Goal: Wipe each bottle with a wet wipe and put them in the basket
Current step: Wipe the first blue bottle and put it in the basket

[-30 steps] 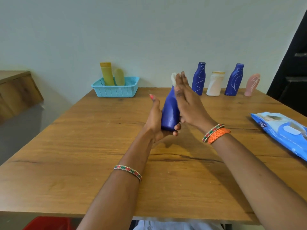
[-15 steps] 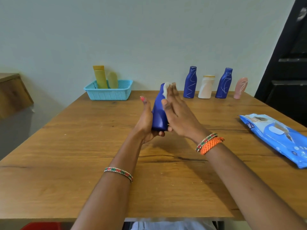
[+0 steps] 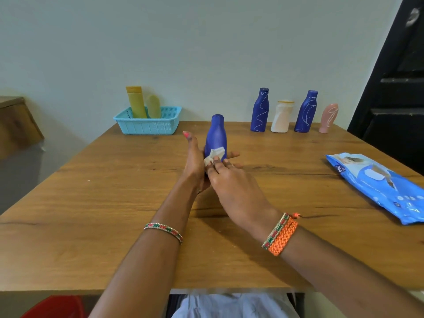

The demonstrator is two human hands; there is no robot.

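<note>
Plain blue bottle [image 3: 216, 135] upright mid-table [image 3: 96, 203], cupped from the left by left hand [image 3: 195, 161] with fingers curled round its base; right hand [image 3: 234, 187] just near of it, straight fingers pressing wet wipe [image 3: 213, 155] against the lower body; far left, basket [image 3: 146, 125] holding two yellowish bottles [image 3: 143, 104]; far right, four more bottles [image 3: 291, 113] in a row; wipes pack [image 3: 376, 184] off right.

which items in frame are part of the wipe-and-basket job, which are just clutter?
Job:
left hand gripping blue bottle
right hand pressing wet wipe on it
basket, two yellow bottles inside
four waiting bottles by the wall
wipe pack

Clutter:
red object under table
wooden shelf
dark door
</note>
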